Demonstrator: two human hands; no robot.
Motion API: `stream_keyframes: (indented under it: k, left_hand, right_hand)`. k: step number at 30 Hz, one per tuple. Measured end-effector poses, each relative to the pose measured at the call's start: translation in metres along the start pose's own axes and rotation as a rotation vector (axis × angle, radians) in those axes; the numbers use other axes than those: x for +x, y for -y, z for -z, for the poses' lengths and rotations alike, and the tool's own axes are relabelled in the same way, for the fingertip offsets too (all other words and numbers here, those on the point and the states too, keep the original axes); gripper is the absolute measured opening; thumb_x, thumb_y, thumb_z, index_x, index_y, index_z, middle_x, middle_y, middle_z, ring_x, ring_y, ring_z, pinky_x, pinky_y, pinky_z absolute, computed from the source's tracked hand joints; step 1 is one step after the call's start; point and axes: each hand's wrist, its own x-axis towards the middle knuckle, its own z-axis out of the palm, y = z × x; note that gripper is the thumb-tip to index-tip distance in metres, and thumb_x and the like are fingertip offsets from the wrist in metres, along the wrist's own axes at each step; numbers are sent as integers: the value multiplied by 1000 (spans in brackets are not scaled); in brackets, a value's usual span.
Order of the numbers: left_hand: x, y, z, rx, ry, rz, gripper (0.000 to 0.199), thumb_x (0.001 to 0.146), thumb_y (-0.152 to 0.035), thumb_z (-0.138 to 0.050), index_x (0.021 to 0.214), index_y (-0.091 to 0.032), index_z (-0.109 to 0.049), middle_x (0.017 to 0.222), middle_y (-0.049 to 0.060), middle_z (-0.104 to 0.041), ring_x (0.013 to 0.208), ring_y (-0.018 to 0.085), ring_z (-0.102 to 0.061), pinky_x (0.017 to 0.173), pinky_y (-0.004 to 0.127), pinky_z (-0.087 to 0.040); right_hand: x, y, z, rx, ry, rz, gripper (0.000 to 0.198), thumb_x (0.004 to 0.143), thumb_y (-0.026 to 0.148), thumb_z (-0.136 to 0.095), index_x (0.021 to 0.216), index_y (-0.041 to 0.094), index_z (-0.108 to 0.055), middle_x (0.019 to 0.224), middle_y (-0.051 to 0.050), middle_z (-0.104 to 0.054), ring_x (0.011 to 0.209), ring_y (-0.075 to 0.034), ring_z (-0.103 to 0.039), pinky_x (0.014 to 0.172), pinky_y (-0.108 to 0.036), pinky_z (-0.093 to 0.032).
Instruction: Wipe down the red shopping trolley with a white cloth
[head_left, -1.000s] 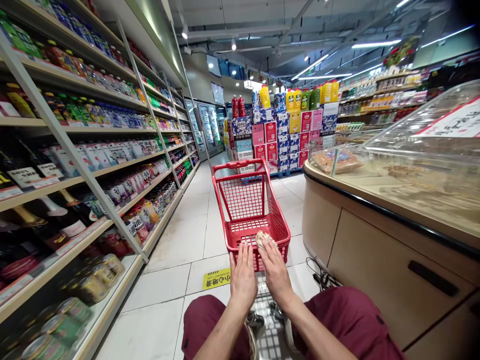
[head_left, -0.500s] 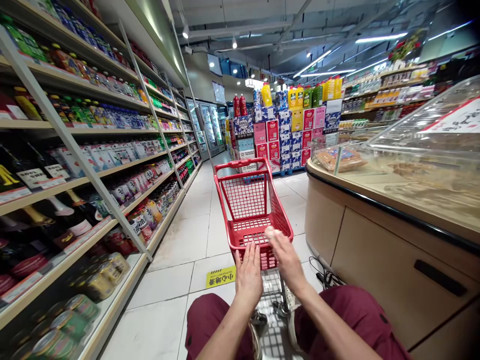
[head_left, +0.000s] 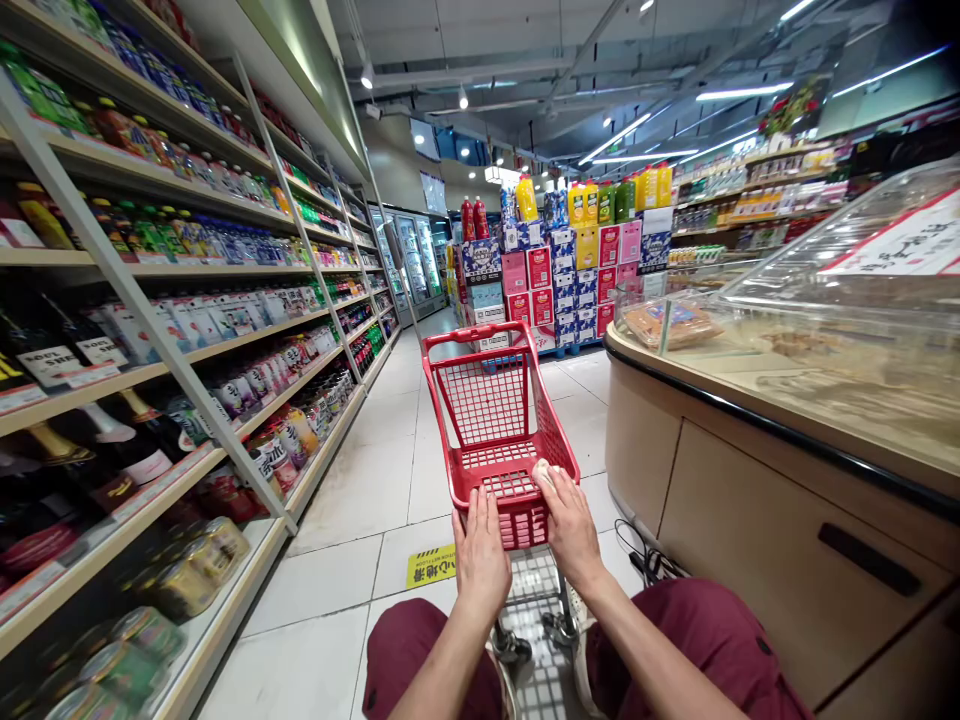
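Observation:
A red plastic shopping cart (head_left: 484, 400) stands right in front of my knees, its basket a grid of small openings. My left hand (head_left: 481, 550) lies against the near left corner of its rim, fingers stretched out and holding nothing. At the near right corner, my right hand (head_left: 571, 520) presses a small crumpled white cloth (head_left: 541, 468) to the rim; most of the cloth is hidden under the fingers. The cart's basket holds nothing that I can see.
Shelves of bottles and cans (head_left: 225, 320) line the left side. A counter (head_left: 720, 480) with a clear cover curves along the right, cables (head_left: 652, 560) at its foot. Stacked drink cartons (head_left: 540, 285) stand beyond the cart. A yellow floor sign (head_left: 431, 566) lies left of it.
My right hand has come down with the cloth onto the near right corner of the rim. My left hand stays at the left corner. The view has shifted slightly.

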Motion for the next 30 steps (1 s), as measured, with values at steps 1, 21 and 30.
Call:
stream_keyframes:
  k: [1, 21, 30]
  left_hand:
    - [0, 1, -1, 2, -3, -4, 74, 62, -1, -39, 133, -12, -25, 140, 10, -26, 130, 21, -17, 105, 49, -18]
    - [-5, 11, -14, 80, -51, -17, 77, 59, 1, -36, 134, -14, -25, 141, 7, -25, 131, 19, -16, 105, 46, -18]
    - [-7, 10, -7, 69, 2, -7, 74, 62, -1, -36, 133, -14, -26, 142, 6, -22, 131, 19, -13, 106, 47, -15]
  right_hand:
    - [-1, 4, -2, 7, -10, 15, 62, 73, 1, -30, 132, 23, -32, 134, -5, -39, 126, -18, -29, 100, -41, -31]
    - [1, -9, 5, 58, -52, 29, 60, 77, 0, -30, 130, 26, -33, 135, -4, -38, 127, -18, -26, 101, -44, -32]
    - [-2, 5, 1, 162, 11, 136, 59, 77, -1, -30, 129, 28, -36, 133, -1, -40, 127, -16, -27, 101, -41, -33]
